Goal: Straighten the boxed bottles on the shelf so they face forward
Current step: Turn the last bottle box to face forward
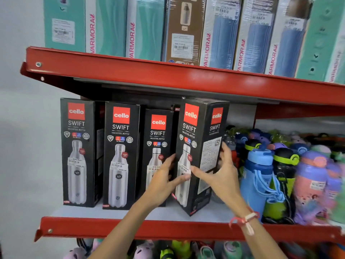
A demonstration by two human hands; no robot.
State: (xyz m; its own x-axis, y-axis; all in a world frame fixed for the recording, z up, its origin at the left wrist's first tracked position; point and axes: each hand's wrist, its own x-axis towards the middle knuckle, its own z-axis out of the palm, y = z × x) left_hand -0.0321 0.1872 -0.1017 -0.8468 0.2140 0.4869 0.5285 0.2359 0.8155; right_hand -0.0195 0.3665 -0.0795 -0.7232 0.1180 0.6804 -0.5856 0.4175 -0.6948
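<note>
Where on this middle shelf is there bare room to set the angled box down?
Bare shelf shows in front of and right of the angled box, up to the blue bottle. A strip also runs along the front edge before the three straight boxes. Right of that, loose bottles crowd.

Your way to the turned box (200, 156) is tight: a third box (157, 146) crowds its left side, loose bottles (261, 176) press near on the right, and the upper shelf (168, 77) hangs just overhead. Bare shelf floor (214, 214) lies open in front.
</note>
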